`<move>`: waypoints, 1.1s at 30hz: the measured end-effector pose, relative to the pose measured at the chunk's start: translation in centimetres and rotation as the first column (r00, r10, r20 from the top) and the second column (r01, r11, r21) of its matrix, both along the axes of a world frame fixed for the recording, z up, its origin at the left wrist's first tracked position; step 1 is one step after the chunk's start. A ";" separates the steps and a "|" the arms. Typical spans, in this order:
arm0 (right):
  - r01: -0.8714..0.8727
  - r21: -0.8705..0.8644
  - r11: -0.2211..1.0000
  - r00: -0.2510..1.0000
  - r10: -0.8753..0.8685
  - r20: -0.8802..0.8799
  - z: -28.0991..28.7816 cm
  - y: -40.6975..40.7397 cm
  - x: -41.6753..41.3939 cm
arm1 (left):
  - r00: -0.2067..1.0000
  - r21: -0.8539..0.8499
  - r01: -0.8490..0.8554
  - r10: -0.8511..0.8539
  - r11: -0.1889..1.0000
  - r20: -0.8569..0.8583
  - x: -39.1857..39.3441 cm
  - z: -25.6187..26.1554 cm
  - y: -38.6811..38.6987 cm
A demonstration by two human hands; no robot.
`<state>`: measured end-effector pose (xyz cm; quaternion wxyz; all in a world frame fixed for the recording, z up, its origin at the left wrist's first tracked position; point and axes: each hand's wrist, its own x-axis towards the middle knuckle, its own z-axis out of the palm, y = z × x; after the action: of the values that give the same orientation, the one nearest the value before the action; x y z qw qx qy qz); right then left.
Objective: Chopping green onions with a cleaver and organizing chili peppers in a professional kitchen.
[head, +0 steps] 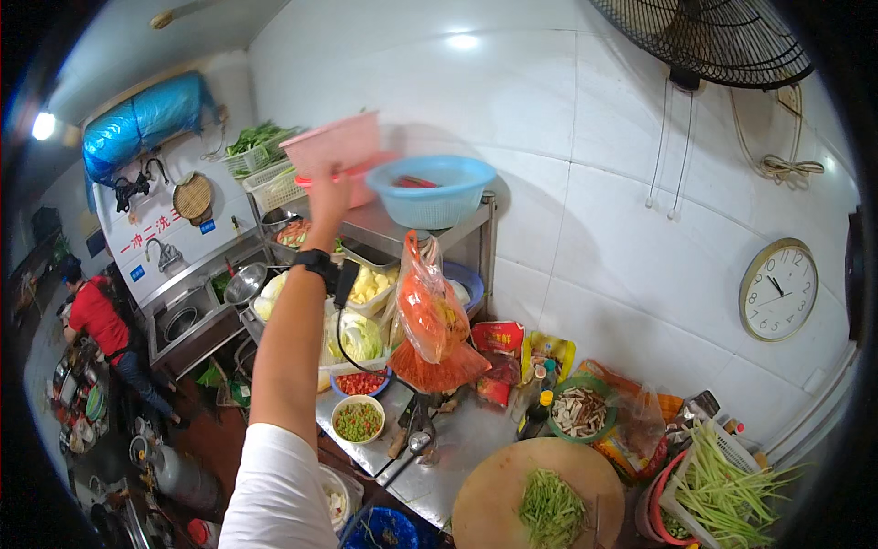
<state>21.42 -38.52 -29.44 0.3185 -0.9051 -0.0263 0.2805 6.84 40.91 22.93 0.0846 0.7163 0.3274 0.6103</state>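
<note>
My left arm reaches up over the worktable, with a black band and a cabled device on the wrist. My left hand [331, 195] grips the lower edge of a pink plastic basket [333, 144], tilted and blurred. Below it, a red-pink basin [360, 189] sits on the steel shelf [384, 230], partly hidden by my hand. Beside that stands a light blue plastic colander basin [432, 192] with something red inside. My right hand is out of view. Cut green stalks [552, 508] lie on the round chopping board [480, 487].
Orange-filled plastic bags [432, 316] hang before the shelf. Bowls of chopped green [358, 420] and red peppers [360, 382] stand on the steel table [439, 480]. A fan [706, 41] juts from the wall. A person in red [103, 316] stands far left, beyond a gas cylinder [178, 477].
</note>
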 end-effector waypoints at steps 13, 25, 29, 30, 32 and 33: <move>0.085 -0.077 0.993 0.996 -0.086 -0.013 1.9 1.9 -0.1 | 0.923 0.299 -0.166 0.254 0.940 -0.287 -1.0 7.1 8.0; 0.133 -0.107 0.985 0.990 -0.138 -0.036 3.1 2.5 -1.5 | 0.905 0.349 -0.308 0.385 0.885 -0.178 -1.3 2.2 6.8; 0.198 -0.080 0.977 0.975 -0.205 -0.088 2.9 1.4 -2.6 | 0.957 0.424 -0.154 0.241 0.893 -0.161 0.4 2.9 5.3; 0.239 -0.066 0.969 0.960 -0.246 -0.133 3.6 0.7 -3.5 | 0.972 0.450 -0.053 0.150 0.891 -0.183 2.0 3.2 5.4; 0.279 -0.025 0.960 0.931 -0.277 -0.236 5.2 1.8 -2.2 | 0.993 0.675 -0.014 0.091 0.737 -0.079 1.5 5.8 4.1; 0.251 0.005 0.968 0.942 -0.243 -0.230 6.5 2.8 -1.8 | 0.988 0.630 -0.044 0.127 0.775 -0.086 0.2 7.6 -0.3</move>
<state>19.64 -35.70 -22.93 0.3674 -0.8574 0.1194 0.3399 7.06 40.64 30.56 -0.2066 0.7244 0.1429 0.6420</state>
